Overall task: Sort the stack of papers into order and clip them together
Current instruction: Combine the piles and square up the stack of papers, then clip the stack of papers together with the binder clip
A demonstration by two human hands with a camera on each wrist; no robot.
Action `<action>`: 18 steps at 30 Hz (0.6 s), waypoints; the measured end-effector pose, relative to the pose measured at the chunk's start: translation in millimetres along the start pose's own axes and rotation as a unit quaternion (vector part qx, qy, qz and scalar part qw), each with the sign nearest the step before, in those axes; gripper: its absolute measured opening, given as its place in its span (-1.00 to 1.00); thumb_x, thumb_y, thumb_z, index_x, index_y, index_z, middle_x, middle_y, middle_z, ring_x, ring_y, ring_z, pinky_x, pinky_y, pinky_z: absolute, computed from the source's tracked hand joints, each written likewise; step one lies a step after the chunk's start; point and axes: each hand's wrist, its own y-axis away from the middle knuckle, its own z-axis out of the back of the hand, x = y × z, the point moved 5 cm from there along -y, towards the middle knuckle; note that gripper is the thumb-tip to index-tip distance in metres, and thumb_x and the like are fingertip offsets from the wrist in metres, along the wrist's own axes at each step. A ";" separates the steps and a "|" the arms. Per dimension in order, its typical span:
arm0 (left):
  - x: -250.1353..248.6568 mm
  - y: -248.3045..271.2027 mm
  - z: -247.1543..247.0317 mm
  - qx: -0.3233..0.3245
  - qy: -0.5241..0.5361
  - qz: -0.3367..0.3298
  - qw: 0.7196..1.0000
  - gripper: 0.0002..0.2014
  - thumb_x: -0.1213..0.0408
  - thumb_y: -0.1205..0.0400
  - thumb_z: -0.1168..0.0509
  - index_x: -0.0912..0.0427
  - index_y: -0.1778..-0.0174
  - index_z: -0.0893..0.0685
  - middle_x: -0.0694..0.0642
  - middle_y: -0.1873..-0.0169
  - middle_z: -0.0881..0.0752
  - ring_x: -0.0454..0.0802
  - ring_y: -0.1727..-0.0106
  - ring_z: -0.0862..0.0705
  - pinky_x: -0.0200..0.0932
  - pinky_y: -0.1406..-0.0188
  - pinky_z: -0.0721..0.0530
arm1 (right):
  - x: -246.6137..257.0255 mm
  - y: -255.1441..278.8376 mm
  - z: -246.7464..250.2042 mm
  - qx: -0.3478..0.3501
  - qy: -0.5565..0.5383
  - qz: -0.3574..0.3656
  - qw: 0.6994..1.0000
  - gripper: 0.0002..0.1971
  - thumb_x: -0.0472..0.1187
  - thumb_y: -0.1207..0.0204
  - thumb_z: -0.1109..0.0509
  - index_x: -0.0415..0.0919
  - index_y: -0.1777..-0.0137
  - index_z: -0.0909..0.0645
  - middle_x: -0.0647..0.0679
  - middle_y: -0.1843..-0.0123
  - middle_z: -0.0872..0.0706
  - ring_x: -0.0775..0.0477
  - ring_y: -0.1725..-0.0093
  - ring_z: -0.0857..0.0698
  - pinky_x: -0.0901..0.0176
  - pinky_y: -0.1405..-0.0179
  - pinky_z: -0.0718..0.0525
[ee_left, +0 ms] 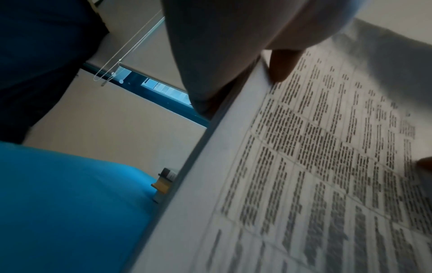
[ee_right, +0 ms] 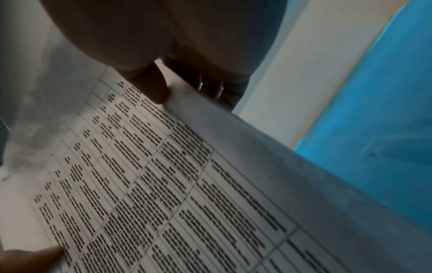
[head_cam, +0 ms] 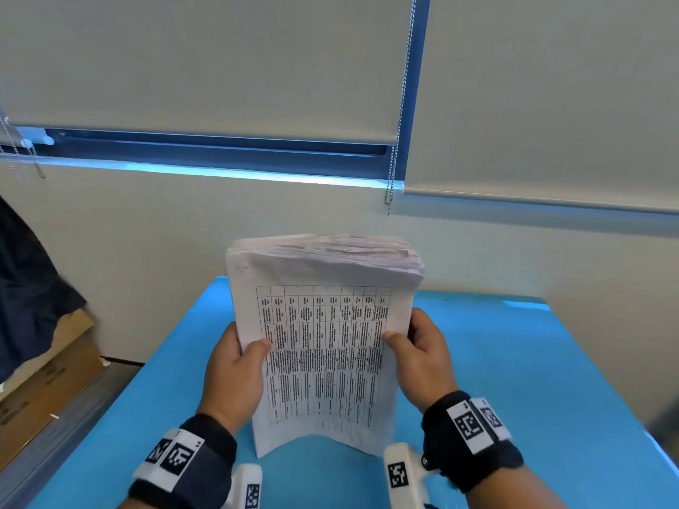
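Observation:
A thick stack of papers (head_cam: 323, 347) stands upright on its lower edge on the blue table (head_cam: 514, 361). Its front sheet carries a printed table turned sideways. My left hand (head_cam: 235, 369) grips the stack's left side, thumb on the front sheet and fingers behind. My right hand (head_cam: 419, 358) grips the right side the same way. The top sheets fan out and bend toward me. The left wrist view shows the front sheet (ee_left: 315, 166) with my thumb on it; the right wrist view shows the stack (ee_right: 163, 184) under my right thumb. A small clip-like object (ee_left: 163, 182) lies on the table behind the stack.
A wall with lowered roller blinds (head_cam: 220, 67) and a bead chain (head_cam: 395, 159) stands just behind the table. A cardboard box (head_cam: 44, 372) and dark cloth (head_cam: 25, 288) sit to the left, off the table.

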 end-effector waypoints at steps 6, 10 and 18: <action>8.2 -13.7 11.6 0.106 -0.108 0.070 0.986 -0.82 0.46 -0.62 -0.41 0.06 0.06 -0.79 -0.01 0.13 -0.89 -0.01 0.10 -0.86 -0.09 0.15 -0.77 | -1.9 -11.2 9.2 0.069 0.106 -0.073 0.989 -0.90 -0.33 -0.54 -0.37 -0.10 0.07 -0.63 -0.04 0.07 -0.80 -0.09 0.07 -0.77 0.11 0.16 -0.66; 51.8 -15.2 19.9 0.157 -0.187 0.145 0.959 -0.97 0.42 -0.59 -0.46 0.31 0.13 -0.76 0.19 0.21 -0.88 0.24 0.16 -0.85 0.05 0.26 -0.78 | -41.1 -5.1 -5.1 0.173 0.235 -0.166 0.942 -0.92 -0.31 -0.50 -0.30 -0.16 0.05 -0.58 -0.07 0.08 -0.75 -0.10 0.11 -0.74 0.13 0.26 -0.65; 117.2 1.2 25.0 0.198 -0.293 0.244 0.903 -0.79 0.42 -0.60 -0.45 0.27 0.27 -0.54 0.20 0.32 -0.75 0.05 0.39 -0.74 -0.20 0.59 -0.65 | -101.1 14.0 -41.5 0.286 0.470 -0.213 0.807 -0.86 -0.29 -0.59 -0.17 -0.16 0.21 -0.43 -0.14 0.02 -0.67 -0.20 -0.02 -0.66 0.14 0.03 -0.60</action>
